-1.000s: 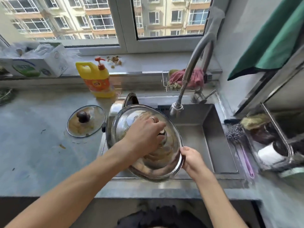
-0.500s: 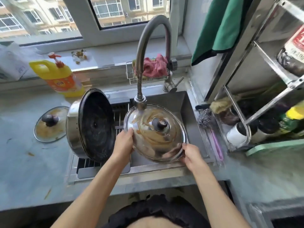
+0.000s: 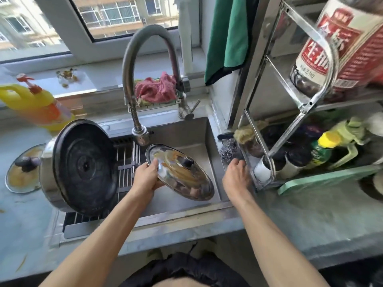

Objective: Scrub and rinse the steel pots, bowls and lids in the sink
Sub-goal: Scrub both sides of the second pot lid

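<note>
The left hand (image 3: pixel 146 179) grips the near-left rim of a round glass lid (image 3: pixel 180 171), thumb over the top and fingers curled beneath; the hands are well apart. The lid is clear and domed, ringed in bright steel, with a dark knob (image 3: pixel 188 162) at its middle, and it tilts down toward the right above the basin of the sink (image 3: pixel 186 131). Brown streaks of grease smear its glass. The right hand (image 3: pixel 235 176) holds nothing, its fingers loosely extended over the sink's right edge, just short of a grey steel-wool scourer (image 3: pixel 228 150) that lies a little beyond it. To the right of that hand stands a chromed wire rack (image 3: pixel 300 108) with dark jars and a yellow-capped bottle (image 3: pixel 323 148) on its lower level and a large red-labelled jar (image 3: pixel 339 48) above.

Left of the left hand a steel pot (image 3: pixel 78 166) lies on its side on a slatted drain rack (image 3: pixel 128 158), its blackened ridged base facing the camera. Farther left, a second glass lid (image 3: pixel 22 172) lies flat on the grey stone counter (image 3: pixel 310 224), also soiled brown. Beyond the hands a flexible arched tap (image 3: pixel 143 79) ends just above the held lid's far edge. Behind it a crumpled pink cloth (image 3: pixel 157 90) sits in a wire basket, a yellow detergent bottle (image 3: pixel 35 104) stands far left, and a green towel (image 3: pixel 228 34) hangs by the window.
</note>
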`<state>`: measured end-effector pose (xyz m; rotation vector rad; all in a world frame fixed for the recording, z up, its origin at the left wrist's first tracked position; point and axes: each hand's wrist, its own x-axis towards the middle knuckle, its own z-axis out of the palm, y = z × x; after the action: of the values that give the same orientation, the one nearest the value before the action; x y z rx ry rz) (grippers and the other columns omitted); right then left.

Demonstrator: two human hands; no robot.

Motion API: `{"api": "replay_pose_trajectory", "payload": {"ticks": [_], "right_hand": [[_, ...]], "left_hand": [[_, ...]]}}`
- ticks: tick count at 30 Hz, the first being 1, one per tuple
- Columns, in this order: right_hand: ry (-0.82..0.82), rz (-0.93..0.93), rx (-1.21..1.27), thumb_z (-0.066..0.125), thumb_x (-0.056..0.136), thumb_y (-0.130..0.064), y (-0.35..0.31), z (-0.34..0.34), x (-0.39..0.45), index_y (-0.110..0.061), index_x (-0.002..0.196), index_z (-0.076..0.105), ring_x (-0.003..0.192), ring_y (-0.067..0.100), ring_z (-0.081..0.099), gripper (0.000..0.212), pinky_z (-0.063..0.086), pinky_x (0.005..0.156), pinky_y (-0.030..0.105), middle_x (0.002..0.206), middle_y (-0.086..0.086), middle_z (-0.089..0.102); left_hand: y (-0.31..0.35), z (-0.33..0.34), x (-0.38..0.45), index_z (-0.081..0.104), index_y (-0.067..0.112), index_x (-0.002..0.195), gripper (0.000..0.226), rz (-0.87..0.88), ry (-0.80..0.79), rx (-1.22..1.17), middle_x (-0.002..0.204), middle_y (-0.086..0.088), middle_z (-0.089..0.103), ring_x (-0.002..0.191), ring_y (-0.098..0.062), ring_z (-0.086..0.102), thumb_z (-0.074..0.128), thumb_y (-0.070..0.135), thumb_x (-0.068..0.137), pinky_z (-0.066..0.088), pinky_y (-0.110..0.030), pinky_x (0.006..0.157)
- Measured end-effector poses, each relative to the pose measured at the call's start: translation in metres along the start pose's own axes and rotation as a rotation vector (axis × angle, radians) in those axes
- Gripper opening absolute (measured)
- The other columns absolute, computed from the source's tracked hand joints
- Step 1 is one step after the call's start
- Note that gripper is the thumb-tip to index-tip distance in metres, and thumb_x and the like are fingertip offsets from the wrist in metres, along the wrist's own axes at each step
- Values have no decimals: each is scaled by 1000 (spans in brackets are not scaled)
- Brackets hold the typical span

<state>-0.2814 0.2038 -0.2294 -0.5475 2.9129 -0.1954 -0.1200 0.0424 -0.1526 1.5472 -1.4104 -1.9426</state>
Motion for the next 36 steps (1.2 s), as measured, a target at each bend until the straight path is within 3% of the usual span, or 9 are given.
{"api": "replay_pose_trajectory", "payload": {"ticks": [4,8,13,17,22,27,30,34,36], "right_hand": [[-50,-14,-13,42,96,-5,6,6,6,-4,125,54,116,30,53,31,47,89,38,125,17,57],[-145,-85,190,51,95,-9,0,1,-4,-2,123,53,111,32,54,29,44,88,36,125,18,53],[-239,-359,344,48,96,-16,-37,-35,-29,-6,112,50,101,35,56,19,43,78,39,116,13,46],[-120,-594,516,53,91,-11,-82,-71,-50,-5,100,57,87,36,56,11,47,74,43,103,10,49],[26,-695,721,59,91,-7,-151,-119,-67,-6,101,65,80,23,56,11,42,73,25,93,7,55],[30,-654,758,56,95,-9,-229,-157,-65,-8,84,59,55,12,46,12,32,53,12,68,1,53],[11,-616,721,52,94,-7,-264,-160,-62,-7,79,56,55,17,49,16,31,52,18,66,4,56],[-48,-605,605,51,88,-4,-332,-162,-56,-2,86,57,65,23,54,7,32,44,18,75,9,60],[-102,-587,541,53,84,-3,-355,-162,-53,-4,90,57,70,23,55,7,34,47,23,81,9,61]], "left_hand": [[17,-12,5,59,4,83,31,43,55,151,65,-9,63,43,-12,61,51,23,106,48,-23,40],[41,-49,15,65,-1,79,47,145,59,414,62,-7,69,54,-20,64,54,38,104,51,-29,53],[83,-86,15,62,2,79,40,243,131,664,69,-12,56,59,-20,54,54,33,104,43,-24,52],[134,-119,10,56,11,69,36,313,192,769,61,-3,49,58,-19,46,59,29,100,33,-27,54],[203,-167,14,64,10,81,21,349,225,498,64,-3,54,45,-12,51,63,20,99,39,-14,37],[246,-229,56,56,12,78,24,371,264,53,59,-5,55,33,-7,51,60,18,100,42,-17,35],[239,-254,87,60,10,83,20,365,249,-225,74,-11,58,46,-14,61,56,16,101,52,-26,41],[247,-292,119,64,1,122,29,359,150,-574,111,-18,68,93,-28,69,48,13,102,63,-35,64],[256,-304,128,60,3,121,23,397,163,-687,103,-15,68,87,-24,69,46,7,103,61,-33,57]]}}
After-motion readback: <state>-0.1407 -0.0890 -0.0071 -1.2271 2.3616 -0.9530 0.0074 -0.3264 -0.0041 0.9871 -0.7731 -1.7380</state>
